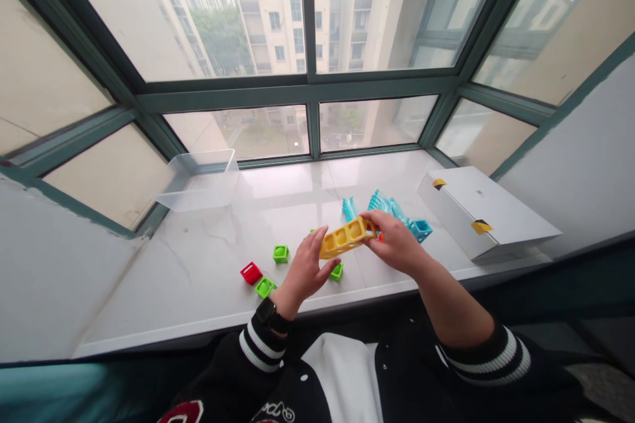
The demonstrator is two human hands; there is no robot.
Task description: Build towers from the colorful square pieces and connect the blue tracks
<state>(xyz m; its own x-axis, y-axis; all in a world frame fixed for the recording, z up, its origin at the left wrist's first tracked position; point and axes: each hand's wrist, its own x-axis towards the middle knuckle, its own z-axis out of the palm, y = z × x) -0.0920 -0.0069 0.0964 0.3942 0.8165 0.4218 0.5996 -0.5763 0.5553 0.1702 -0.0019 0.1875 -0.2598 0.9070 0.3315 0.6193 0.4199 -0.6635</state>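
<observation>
Both my hands hold a yellow block strip (344,238) of joined square cells above the white windowsill (208,264). My left hand (303,271) grips its lower left end, fingers wrapped round it. My right hand (394,241) pinches its upper right end. Under and left of the hands lie loose pieces: a red square block (251,273) and three green square blocks (280,253) (264,287) (337,271). Behind my right hand sits a cluster of light-blue pieces (397,210), partly hidden.
A clear plastic tub (198,180) stands at the back left of the sill by the window. A white cardboard box (483,211) with yellow tape lies at the right. Window frames close the sill at the back; its front edge runs just before my sleeves.
</observation>
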